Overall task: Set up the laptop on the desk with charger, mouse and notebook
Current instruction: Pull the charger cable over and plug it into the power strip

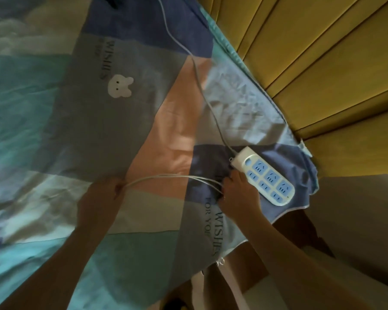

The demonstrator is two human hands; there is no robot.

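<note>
Your left hand (pixel 103 193) is down on the bedspread (pixel 81 130), fingers curled round one end of a bundle of thin white cable (pixel 170 178). Your right hand (pixel 238 193) grips the other end of the same bundle, so the strands run taut and nearly level between your two hands, splaying into separate lines as they reach the right one. Whether this cable belongs to the charger you cannot tell from here; no plug or power brick shows.

Just beside your right hand, touching or nearly touching its knuckles, lies a white power strip (pixel 264 175) with blue socket faces, set at a slant on a dark blue patch of the cover. Its own thicker lead (pixel 202 90) leaves the end nearest your fingers and snakes away across the peach and grey patches toward the top edge of the view.

The bedspread is a patchwork of teal, grey, peach and blue, printed with a small white bear face (pixel 120 86) and lettering. Along the right side runs a mustard-yellow padded headboard (pixel 323 52), with the cover's corner hanging off the bed beneath the strip.
</note>
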